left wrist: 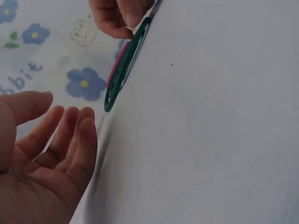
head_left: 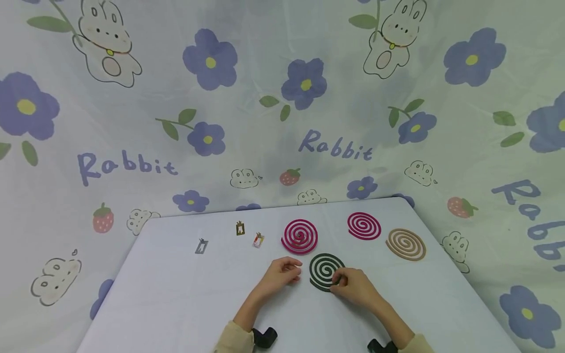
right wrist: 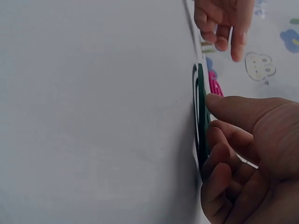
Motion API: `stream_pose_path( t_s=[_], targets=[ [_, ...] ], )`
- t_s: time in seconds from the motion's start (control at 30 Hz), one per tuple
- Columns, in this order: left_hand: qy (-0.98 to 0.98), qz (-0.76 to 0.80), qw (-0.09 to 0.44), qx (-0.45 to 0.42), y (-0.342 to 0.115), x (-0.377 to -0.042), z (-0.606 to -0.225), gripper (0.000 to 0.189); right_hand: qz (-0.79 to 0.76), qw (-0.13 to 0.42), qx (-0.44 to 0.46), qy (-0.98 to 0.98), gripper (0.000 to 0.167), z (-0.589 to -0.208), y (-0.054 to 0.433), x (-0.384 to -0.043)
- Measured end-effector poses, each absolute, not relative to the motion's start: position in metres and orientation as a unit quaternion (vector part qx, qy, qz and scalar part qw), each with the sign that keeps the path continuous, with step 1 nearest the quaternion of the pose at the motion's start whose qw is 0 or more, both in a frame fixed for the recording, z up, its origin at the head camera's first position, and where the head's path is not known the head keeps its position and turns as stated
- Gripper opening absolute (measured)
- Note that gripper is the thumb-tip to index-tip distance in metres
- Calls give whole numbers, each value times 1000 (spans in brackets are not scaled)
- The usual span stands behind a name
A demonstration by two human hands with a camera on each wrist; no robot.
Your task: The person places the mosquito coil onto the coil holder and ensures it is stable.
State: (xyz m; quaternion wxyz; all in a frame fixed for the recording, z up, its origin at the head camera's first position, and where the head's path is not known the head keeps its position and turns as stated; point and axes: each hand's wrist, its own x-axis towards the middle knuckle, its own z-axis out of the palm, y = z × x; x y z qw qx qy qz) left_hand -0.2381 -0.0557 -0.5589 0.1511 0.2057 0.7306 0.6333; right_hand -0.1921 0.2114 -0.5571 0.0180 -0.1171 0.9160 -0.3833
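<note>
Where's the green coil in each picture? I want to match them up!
Head: the green coil is below the middle, slightly right, seen as a round spiral.
Left wrist: it's in the upper part, left of centre, a thin slanted shape.
Right wrist: it's right of centre, seen nearly edge-on.
Shared landmark: the right hand holds its edge in all three; in the left wrist picture, that's the hand at the top.

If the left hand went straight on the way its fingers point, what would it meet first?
Probably the dark green coil, which lies just to the right of the left hand in the head view. Depth is unclear, so it might pass above instead.
</note>
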Motion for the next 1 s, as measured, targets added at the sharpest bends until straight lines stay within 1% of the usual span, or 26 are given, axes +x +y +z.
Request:
stream_pose_path(
  t_s=[0.1, 0.17, 0.27, 0.37, 0.47, 0.53, 0.67, 1.0],
  targets=[
    [757, 603, 138, 210, -51, -239, -560, 25, -385, 0, -101, 917, 21, -560, 212, -191],
    [778, 576, 128, 215, -47, -241, -562, 24, -377, -13, -84, 922, 26, -561, 213, -191],
    [806, 538, 114, 220, -41, -244, -564, 21, -361, -28, -57, 931, 42, -563, 215, -191],
    [825, 509, 104, 223, -35, -248, -564, 19, -346, -30, -37, 937, 58, -564, 218, -191],
    [832, 497, 100, 225, -32, -250, -564, 20, -334, -27, -27, 942, 70, -565, 220, -192],
    [834, 494, 104, 223, -30, -251, -564, 21, -326, -26, -22, 945, 74, -566, 221, -192],
    [836, 487, 108, 228, -27, -253, -562, 24, -319, -21, -15, 948, 79, -567, 223, -192],
    [853, 453, 108, 238, -20, -260, -562, 30, -305, -6, -12, 952, 78, -566, 226, -193]
  ],
)
